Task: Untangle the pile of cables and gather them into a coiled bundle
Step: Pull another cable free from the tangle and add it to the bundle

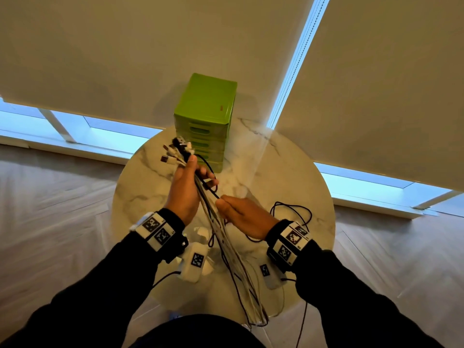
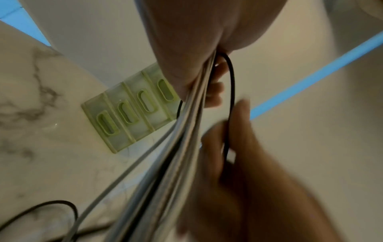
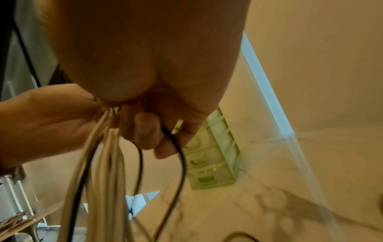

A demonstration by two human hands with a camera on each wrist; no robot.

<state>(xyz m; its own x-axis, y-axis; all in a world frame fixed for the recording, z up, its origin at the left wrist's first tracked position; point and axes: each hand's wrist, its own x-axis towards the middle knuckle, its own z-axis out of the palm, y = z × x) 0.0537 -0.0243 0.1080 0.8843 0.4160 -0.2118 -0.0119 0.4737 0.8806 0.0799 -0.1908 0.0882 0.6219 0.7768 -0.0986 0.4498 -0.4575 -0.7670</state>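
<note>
A bundle of white and black cables [image 1: 226, 242] hangs over the round marble table [image 1: 140, 192]. My left hand [image 1: 200, 177] grips the bundle near the top, and the plug ends [image 1: 175, 150] stick up above the thumb. Just below it, my right hand [image 1: 223, 204] is curled round the same strands. The loose tails [image 1: 256, 315] trail past the table's near edge. A black cable loop [image 1: 291, 209] lies on the table beside my right wrist. In the left wrist view the cables [image 2: 186, 124] run from my palm past the right hand [image 2: 238, 163]. In the right wrist view my fingers [image 3: 149, 132] wrap the strands [image 3: 107, 163].
A green stack of plastic drawers [image 1: 206, 116] stands at the table's far edge, just beyond my left hand. Roller blinds [image 1: 125, 46] and a low window strip [image 1: 75, 129] lie behind it. Pale wood floor [image 1: 50, 209] surrounds the table.
</note>
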